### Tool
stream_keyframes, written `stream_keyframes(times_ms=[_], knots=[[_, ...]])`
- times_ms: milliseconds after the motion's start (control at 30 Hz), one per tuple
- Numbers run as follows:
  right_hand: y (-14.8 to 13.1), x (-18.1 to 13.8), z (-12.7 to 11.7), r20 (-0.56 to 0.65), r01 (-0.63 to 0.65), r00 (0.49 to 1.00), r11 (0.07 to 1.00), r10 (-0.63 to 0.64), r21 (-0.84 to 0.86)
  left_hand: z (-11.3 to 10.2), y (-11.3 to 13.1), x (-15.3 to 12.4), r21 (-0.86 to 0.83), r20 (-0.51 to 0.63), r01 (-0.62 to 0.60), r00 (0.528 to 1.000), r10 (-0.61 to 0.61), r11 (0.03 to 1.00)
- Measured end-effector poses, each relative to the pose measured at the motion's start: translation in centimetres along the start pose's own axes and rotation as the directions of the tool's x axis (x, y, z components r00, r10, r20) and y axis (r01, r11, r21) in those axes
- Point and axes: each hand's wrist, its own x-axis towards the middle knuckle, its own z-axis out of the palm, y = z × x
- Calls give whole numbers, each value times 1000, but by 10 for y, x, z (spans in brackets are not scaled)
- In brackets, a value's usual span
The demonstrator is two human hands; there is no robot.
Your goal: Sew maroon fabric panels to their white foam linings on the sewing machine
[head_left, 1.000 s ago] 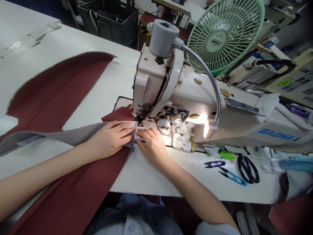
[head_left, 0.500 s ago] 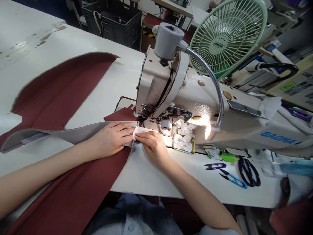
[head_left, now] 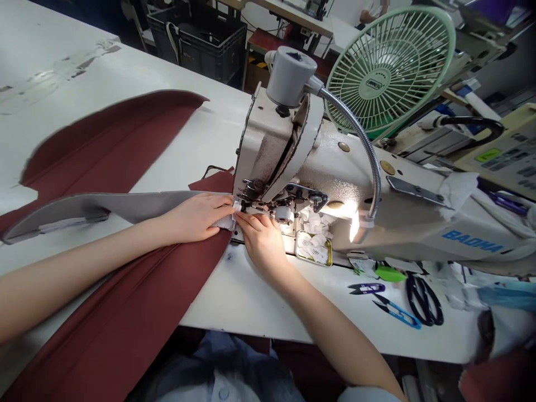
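Observation:
Maroon fabric (head_left: 167,279) with a grey backing (head_left: 138,205) runs under the head of the sewing machine (head_left: 268,151). A small white label (head_left: 237,207) lies at the fabric's edge, right by the presser foot. From the left, my left hand (head_left: 195,218) holds the fabric down, its fingers bent over the folded edge and their tips near the label. My right hand (head_left: 263,240) is on the machine bed with fingers close together, tips at the label's right side. What exactly its fingertips pinch is partly hidden.
A small tin of white labels (head_left: 313,248) sits beside the machine bed. To the right lie purple thread snips (head_left: 367,288), blue thread snips (head_left: 397,311) and black-handled scissors (head_left: 424,301). A green fan (head_left: 389,72) stands behind the machine; a dark crate (head_left: 201,44) is beyond the table.
Both hands have moved slightly away from me, toward the needle, with the fabric edge and label. The label now sits against the presser foot. The left fingers are drawn closer together.

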Motion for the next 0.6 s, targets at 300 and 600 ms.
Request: stream_keyframes(times_ms=[300, 600], knots=[[5, -5, -4, -35, -45, 998, 999, 46, 25, 4, 1, 12, -7, 15, -22, 1000, 22, 1000], [5, -2, -4, -40, -54, 998, 999, 54, -3, -9, 36, -3, 56, 18, 38, 999, -39, 998]])
